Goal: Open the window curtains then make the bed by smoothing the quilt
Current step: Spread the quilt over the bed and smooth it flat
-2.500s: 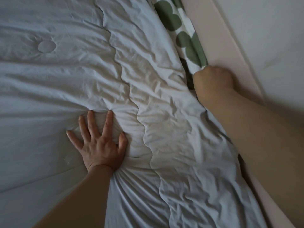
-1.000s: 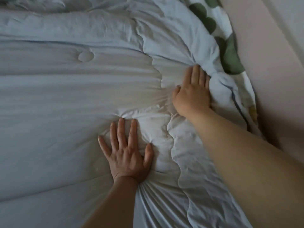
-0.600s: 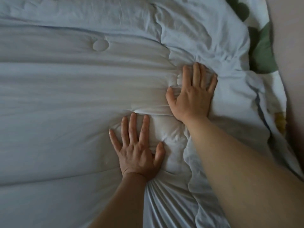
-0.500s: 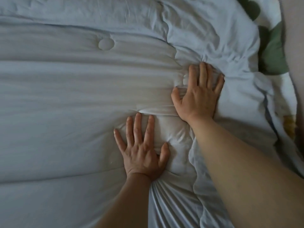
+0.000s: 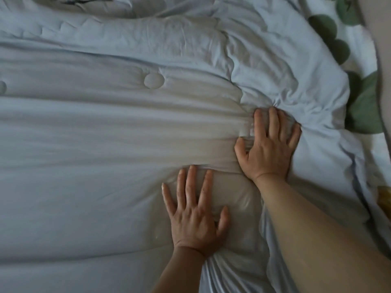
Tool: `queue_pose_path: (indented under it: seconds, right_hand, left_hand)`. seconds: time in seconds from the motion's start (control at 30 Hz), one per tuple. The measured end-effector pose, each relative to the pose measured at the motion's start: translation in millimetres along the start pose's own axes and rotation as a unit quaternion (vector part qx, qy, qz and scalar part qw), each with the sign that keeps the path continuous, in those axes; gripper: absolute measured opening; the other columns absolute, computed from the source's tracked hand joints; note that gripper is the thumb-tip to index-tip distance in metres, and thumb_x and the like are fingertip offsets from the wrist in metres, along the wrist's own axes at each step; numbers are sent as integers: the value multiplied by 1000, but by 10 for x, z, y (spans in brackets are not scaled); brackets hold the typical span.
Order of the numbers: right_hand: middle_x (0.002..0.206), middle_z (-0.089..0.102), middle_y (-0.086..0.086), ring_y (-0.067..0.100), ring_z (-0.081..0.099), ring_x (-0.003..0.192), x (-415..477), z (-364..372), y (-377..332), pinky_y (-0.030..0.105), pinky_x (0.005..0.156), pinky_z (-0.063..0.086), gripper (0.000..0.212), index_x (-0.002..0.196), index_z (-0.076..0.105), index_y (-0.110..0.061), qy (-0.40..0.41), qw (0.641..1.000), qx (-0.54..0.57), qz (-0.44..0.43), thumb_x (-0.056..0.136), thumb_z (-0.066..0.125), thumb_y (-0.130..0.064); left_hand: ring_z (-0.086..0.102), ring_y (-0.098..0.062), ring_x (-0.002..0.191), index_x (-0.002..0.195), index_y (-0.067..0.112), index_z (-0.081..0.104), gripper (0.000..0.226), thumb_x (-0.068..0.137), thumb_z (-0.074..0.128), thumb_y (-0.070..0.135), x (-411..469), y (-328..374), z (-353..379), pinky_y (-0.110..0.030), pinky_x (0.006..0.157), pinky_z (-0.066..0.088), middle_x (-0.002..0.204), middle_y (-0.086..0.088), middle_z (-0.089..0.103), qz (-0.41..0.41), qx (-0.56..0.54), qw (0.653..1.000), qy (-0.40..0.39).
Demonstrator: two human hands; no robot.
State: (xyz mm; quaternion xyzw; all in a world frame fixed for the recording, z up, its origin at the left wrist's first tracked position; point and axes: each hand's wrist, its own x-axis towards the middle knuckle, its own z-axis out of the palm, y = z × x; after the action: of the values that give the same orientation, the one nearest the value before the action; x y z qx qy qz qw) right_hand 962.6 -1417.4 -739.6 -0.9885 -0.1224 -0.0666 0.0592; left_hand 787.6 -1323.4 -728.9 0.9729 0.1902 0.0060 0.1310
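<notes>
From the head view, the pale blue-grey quilt (image 5: 84,144) covers nearly the whole bed, and both hands lie on it palm down toward its right side. The left hand (image 5: 196,216) is flat with its fingers straight and spread, gripping nothing; it seems placed to pin the puffy panel beneath it so the cloth does not slide. The right hand (image 5: 268,149) sits just beyond it, nearer the bed's edge, also flat with straight fingers, its fingertips (image 5: 274,115) pressed into a knot of creases that fan outward. That placement suggests a push toward the edge, to drive the bunched cloth out across the leaf-printed sheet (image 5: 366,106) showing beside the quilt. Left of the hands the surface lies in long, shallow folds around a round quilted tuft (image 5: 154,80), so that area looks mostly smoothed. The corner beyond the right hand is rumpled, and a crumpled ridge of fabric (image 5: 95,5) runs along the top. The curtains are out of view, so that step cannot be judged here.
</notes>
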Motion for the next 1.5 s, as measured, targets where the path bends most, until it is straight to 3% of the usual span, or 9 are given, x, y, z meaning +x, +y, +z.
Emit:
queue_pose_path:
  seconds: [0.13, 0.2, 0.37, 1.03, 1.17, 1.27, 1.33, 1.4, 1.5]
  right_hand:
    - [152, 31, 11, 29, 24, 142, 25, 19, 0, 56, 115, 10, 75, 143, 39, -21, 10, 1000, -2, 1, 76, 45, -53]
    - [151, 32, 12, 30, 25, 141, 30, 16, -2, 56, 115, 11, 74, 143, 40, -20, 13, 1000, -4, -3, 77, 45, -53]
    - [150, 34, 13, 30, 26, 140, 59, -20, -16, 55, 115, 13, 74, 142, 42, -20, 6, 1000, -12, 0, 75, 48, -51]
    - [147, 38, 16, 36, 34, 136, 131, -73, -35, 56, 112, 17, 76, 140, 45, -14, -36, 999, -14, -16, 73, 49, -50]
    - [128, 52, 16, 36, 50, 114, 457, -193, -218, 47, 97, 37, 51, 121, 59, -8, 59, 992, 100, 46, 77, 51, -33]
    - [131, 49, 21, 38, 51, 112, 1136, -281, -380, 44, 93, 39, 44, 124, 56, -5, 122, 984, 124, 47, 83, 54, -22]
    - [145, 33, 25, 39, 44, 124, 1620, -390, -411, 41, 101, 35, 50, 135, 46, -6, 87, 991, 86, 59, 89, 51, -24]
    - [154, 12, 24, 38, 32, 135, 2015, -484, -360, 38, 106, 34, 64, 147, 26, -9, -8, 986, 102, 131, 92, 51, -31]
    - [153, 15, 20, 37, 37, 133, 2367, -575, -268, 40, 102, 39, 94, 151, 5, -8, -120, 960, 114, 227, 85, 64, -39]
  left_hand:
    - [20, -30, 145, 149, 29, 29, 76, 77, 37, 54, 847, -338, -152, -58, 115, 9, 156, -11, 25, -83, 12, 995, 48]
    - [10, -29, 147, 151, 34, 19, 76, 78, 25, 55, 1259, -480, -226, -56, 116, 3, 159, -9, 15, -132, 23, 991, 27]
    - [-4, -28, 148, 151, 39, 2, 74, 83, 24, 57, 1542, -533, -114, -57, 115, -6, 161, -8, -1, -148, 37, 988, 5]
    - [1, -28, 147, 150, 39, 15, 77, 77, 33, 56, 1662, -556, -82, -57, 115, -4, 160, -8, 7, -157, 22, 987, 7]
    - [2, -27, 147, 149, 39, 20, 78, 75, 35, 55, 1675, -571, -78, -57, 115, -3, 159, -8, 10, -159, 19, 987, 8]
    - [2, -27, 147, 149, 38, 21, 78, 74, 35, 56, 1681, -591, -65, -57, 115, -2, 159, -9, 11, -161, 21, 987, 9]
    - [2, -26, 147, 149, 38, 22, 79, 74, 35, 55, 1687, -597, -56, -57, 115, -2, 159, -9, 11, -160, 19, 987, 11]
    - [2, -26, 147, 149, 37, 22, 79, 73, 35, 55, 1691, -596, -56, -57, 115, -2, 159, -9, 12, -160, 16, 987, 12]
    - [3, -26, 147, 149, 36, 23, 79, 73, 34, 54, 1686, -599, -56, -56, 115, -2, 159, -9, 12, -161, 18, 987, 13]
